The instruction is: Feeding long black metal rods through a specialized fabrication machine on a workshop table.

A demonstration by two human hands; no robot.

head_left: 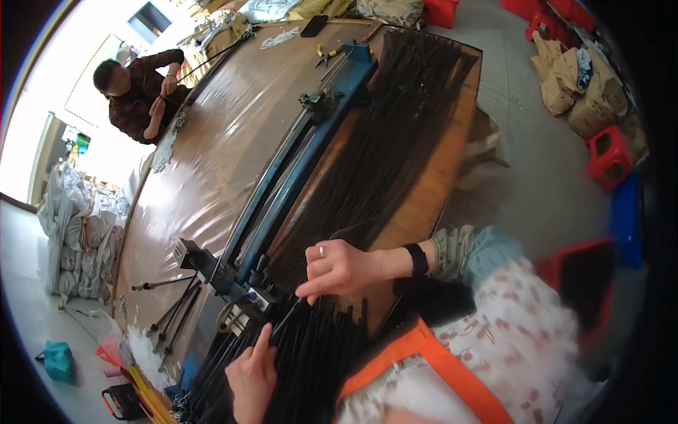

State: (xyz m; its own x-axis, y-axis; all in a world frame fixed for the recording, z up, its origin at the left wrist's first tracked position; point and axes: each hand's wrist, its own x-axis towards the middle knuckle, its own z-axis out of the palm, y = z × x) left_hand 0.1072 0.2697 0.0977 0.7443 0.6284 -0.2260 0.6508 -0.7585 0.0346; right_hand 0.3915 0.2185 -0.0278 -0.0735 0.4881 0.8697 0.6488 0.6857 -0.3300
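My right hand [335,270], with a ring and a black wristband, is closed in a pinch on a thin black rod [288,318]. That rod slants down toward my left hand [252,378]. The left index finger is stretched along the rod's lower end, and the hand seems to pinch it there; the thumb side is partly hidden. Just beyond both hands stands a small clamp-like fixture [258,302] at the near end of a long blue metal rail [300,166]. A bundle of black rods [321,343] lies beneath my hands. Long dark ribbed strands [395,127] spread right of the rail.
Across the film-covered table [212,134] a co-worker [138,95] handles a long dark rod. Pliers [329,54] and a black phone-like slab [314,26] lie at the far end. Red stools [609,157] and sacks [590,85] stand on the floor at right.
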